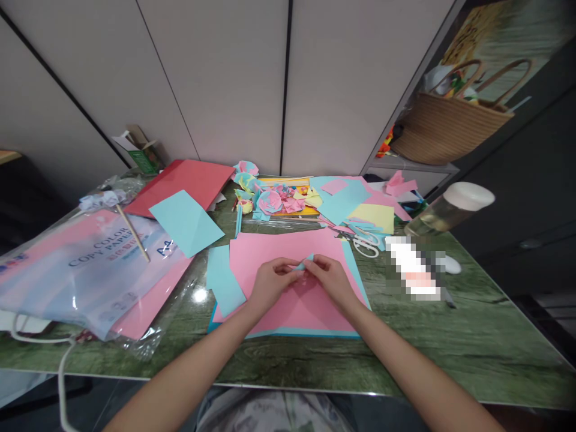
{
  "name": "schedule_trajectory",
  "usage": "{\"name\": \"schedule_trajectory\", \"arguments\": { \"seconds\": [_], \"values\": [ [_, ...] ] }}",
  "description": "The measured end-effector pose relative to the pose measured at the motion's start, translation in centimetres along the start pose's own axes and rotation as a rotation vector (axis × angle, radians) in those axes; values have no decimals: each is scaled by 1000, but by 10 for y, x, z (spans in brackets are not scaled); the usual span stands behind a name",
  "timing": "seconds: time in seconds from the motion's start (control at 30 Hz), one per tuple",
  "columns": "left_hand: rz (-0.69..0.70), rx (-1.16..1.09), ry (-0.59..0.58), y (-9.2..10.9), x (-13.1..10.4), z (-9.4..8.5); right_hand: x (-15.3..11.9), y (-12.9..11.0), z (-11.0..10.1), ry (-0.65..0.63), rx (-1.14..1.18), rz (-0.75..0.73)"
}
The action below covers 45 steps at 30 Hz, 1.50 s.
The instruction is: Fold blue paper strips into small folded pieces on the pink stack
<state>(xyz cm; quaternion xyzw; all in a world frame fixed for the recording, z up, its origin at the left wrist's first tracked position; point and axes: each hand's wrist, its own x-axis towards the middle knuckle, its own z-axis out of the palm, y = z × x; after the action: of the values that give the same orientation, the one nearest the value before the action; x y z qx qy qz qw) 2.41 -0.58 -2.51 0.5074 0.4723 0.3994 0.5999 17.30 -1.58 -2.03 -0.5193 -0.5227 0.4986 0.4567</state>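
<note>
Between my two hands is a small folded piece of light blue paper [307,261], pinched at both ends. My left hand [275,278] grips its left side with thumb and fingers closed. On the other side my right hand [330,274] pinches it too. Both hands are over a large pink sheet [288,312], which lies on blue sheets. A light blue paper piece [226,282] overlaps the pink sheet's left edge. Behind the sheets sits a cluster of pink, yellow and blue paper flowers [270,202]. White-handled scissors [366,245] lie right of the pink sheet.
A plastic bag of colour copy paper [96,258] covers the table's left, with a wooden stick [132,233] on it. A red folder [182,183] and loose blue sheet [186,223] lie behind. A lidded bottle [443,210] stands right, near a blurred-out object [411,267].
</note>
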Motion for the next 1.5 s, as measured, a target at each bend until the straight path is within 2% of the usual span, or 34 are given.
{"name": "schedule_trajectory", "arguments": {
  "seconds": [0.6,1.13,1.33,1.5],
  "values": [
    [-23,-34,31,-8,4,-3,2,1,-2,15,0,33],
    [-45,-27,46,-2,3,0,2,6,-2,40,20,54],
    [-50,-73,44,-2,2,1,0,5,0,58,-46,18],
    [-61,-194,12,-8,2,1,0,9,6,117,-127,-49]
  ]
}}
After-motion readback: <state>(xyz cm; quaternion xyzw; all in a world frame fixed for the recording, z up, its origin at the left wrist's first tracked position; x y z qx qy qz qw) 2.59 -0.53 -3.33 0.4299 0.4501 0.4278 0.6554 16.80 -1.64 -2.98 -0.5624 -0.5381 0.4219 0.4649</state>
